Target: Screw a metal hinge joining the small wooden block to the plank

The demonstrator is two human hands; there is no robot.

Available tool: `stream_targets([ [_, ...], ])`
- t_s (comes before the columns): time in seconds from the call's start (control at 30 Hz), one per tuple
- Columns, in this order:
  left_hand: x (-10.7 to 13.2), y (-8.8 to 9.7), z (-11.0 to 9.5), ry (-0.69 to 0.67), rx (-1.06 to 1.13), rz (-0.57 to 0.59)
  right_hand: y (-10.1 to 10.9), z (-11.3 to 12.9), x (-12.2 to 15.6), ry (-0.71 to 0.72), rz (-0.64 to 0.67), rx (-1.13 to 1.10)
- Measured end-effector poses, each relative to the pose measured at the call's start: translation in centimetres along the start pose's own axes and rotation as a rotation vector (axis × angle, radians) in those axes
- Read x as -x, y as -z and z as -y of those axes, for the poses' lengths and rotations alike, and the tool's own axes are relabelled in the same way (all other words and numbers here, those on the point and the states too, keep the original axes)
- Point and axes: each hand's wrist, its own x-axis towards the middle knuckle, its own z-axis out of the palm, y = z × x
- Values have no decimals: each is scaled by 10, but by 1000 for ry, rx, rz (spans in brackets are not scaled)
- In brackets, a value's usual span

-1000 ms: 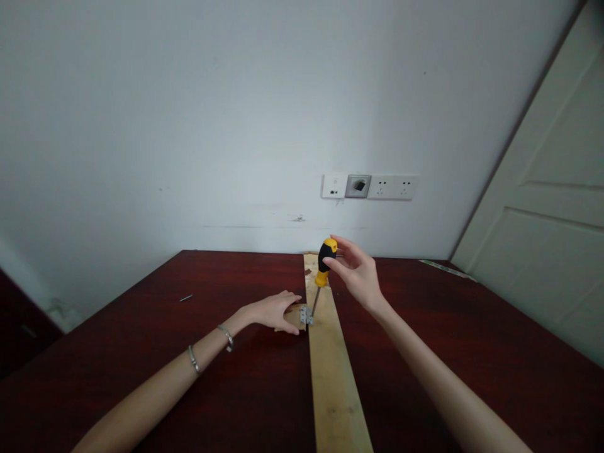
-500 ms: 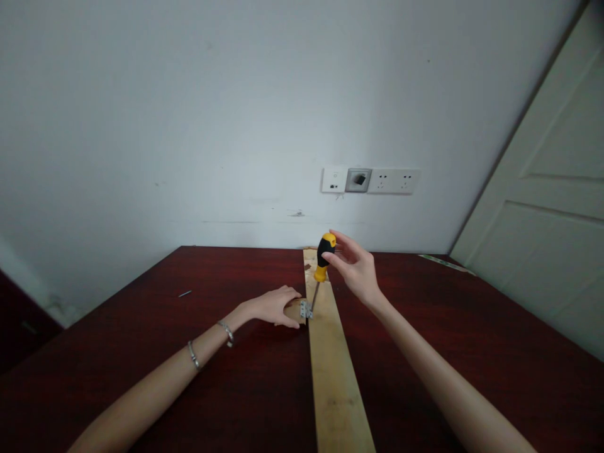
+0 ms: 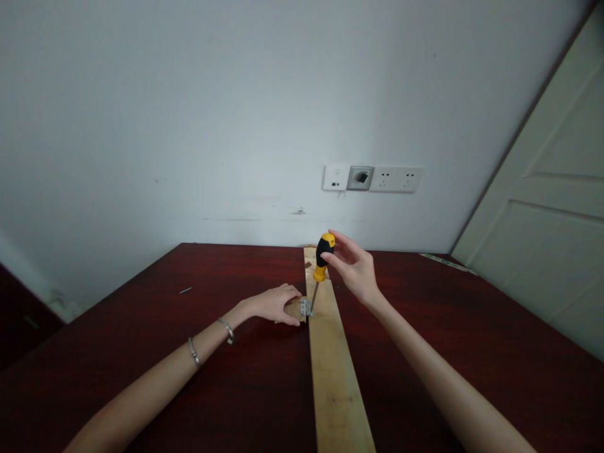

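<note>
My right hand (image 3: 355, 269) grips the black and yellow handle of a screwdriver (image 3: 324, 253), which stands slightly tilted with its shaft pointing down. Its tip meets a small metal hinge (image 3: 305, 307) at the left edge of a long wooden board (image 3: 333, 365). Beside the board, my left hand (image 3: 275, 304) is closed around a small wooden block (image 3: 293, 309), thumb on the near side and fingers on the far side. One leaf of the hinge lies on that block, the other on the board. What lies right under the screwdriver tip is too small to make out.
The dark red tabletop (image 3: 226, 358) reaches back to a white wall with sockets (image 3: 395, 179). A thin metal rod (image 3: 185, 290) lies on the left. A pale strip (image 3: 448, 263) lies near the back right corner, by a white panelled door (image 3: 557, 214).
The view has shifted very slightly. Both hands, the screwdriver, the block and the board keep practically the same places.
</note>
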Motion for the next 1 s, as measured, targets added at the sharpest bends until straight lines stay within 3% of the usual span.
stream_targets([
  [0.53,0,1,-2,-9,-1,3,-1,-4,2,-58,27,-117],
  [1.0,0,-3,2,2,11,-17,0,-1,3,-4,58,-8],
])
